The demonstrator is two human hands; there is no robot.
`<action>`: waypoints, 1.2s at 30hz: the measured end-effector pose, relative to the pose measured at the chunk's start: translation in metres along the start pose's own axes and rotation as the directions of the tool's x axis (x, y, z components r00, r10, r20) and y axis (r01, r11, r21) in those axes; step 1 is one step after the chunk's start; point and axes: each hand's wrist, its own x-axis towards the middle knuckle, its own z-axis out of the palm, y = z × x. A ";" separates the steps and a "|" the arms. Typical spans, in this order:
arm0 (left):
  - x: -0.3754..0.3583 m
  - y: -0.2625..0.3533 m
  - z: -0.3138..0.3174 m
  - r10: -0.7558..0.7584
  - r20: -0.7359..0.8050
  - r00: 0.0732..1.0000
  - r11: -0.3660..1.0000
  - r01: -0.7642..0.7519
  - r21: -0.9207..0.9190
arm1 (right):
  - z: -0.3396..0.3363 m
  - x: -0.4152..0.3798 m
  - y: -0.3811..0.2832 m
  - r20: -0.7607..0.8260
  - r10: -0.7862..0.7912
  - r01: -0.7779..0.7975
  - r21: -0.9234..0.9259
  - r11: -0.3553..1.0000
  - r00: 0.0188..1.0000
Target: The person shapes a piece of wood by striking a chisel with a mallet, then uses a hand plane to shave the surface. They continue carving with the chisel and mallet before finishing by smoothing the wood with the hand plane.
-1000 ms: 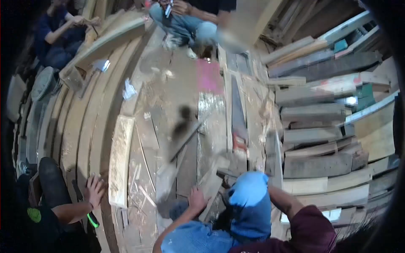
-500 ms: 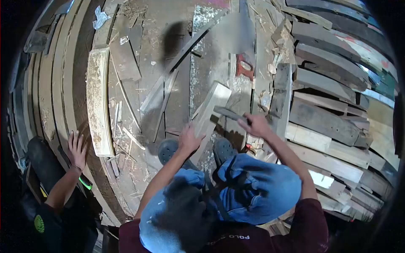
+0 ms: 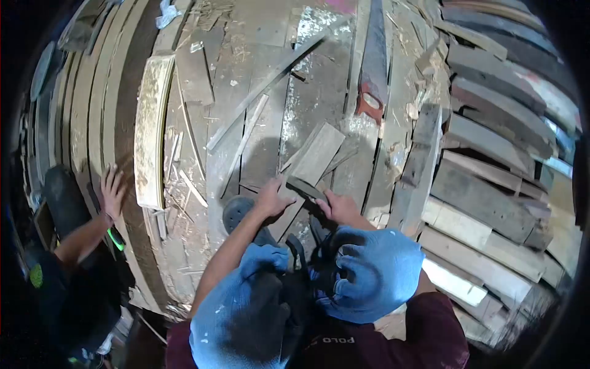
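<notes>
A short wooden board (image 3: 316,150) slants up between my feet from the plank floor. My left hand (image 3: 272,198) is closed around its left edge, near the lower part. In my right hand (image 3: 340,207) is a dark, flat-bladed tool (image 3: 305,188), its blade lying across the board close to my left fingers. The tool's handle is mostly hidden in my fist, so I cannot tell its exact kind. Thin wood strips lie beneath and beside the board.
A handsaw (image 3: 371,101) with a red handle lies ahead on the floor. Stacked planks (image 3: 479,203) line the right side. At left, another person's hand (image 3: 112,192) rests on long beams (image 3: 126,117) beside a pale weathered board (image 3: 153,135). Wood strips and shavings are scattered about.
My right hand has brought the tool down and left, from beside the board onto it. My left hand keeps its hold. The view has shifted, showing the handsaw more fully.
</notes>
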 end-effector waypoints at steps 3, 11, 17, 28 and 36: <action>0.006 0.013 -0.013 -0.118 0.103 0.988 0.991 0.110 0.077 | 0.003 0.008 0.019 0.079 -0.020 0.024 -0.058 0.998 0.997; -0.013 0.019 -0.006 -0.046 -0.090 0.995 0.996 0.053 0.071 | -0.005 0.009 0.028 0.050 -0.176 0.181 -0.107 0.978 0.983; -0.022 0.046 -0.020 -0.224 -0.050 0.973 0.922 0.228 0.312 | -0.005 0.016 0.011 0.078 -0.138 0.146 -0.105 0.984 0.987; -0.046 0.040 -0.024 -0.099 -0.033 0.995 0.810 0.100 0.578 | -0.017 0.006 0.007 0.015 -0.217 0.218 -0.087 0.972 0.976; -0.056 0.049 -0.035 -0.186 0.105 0.977 0.617 0.033 0.786 | -0.003 0.001 -0.008 0.102 -0.183 0.191 -0.072 0.979 0.978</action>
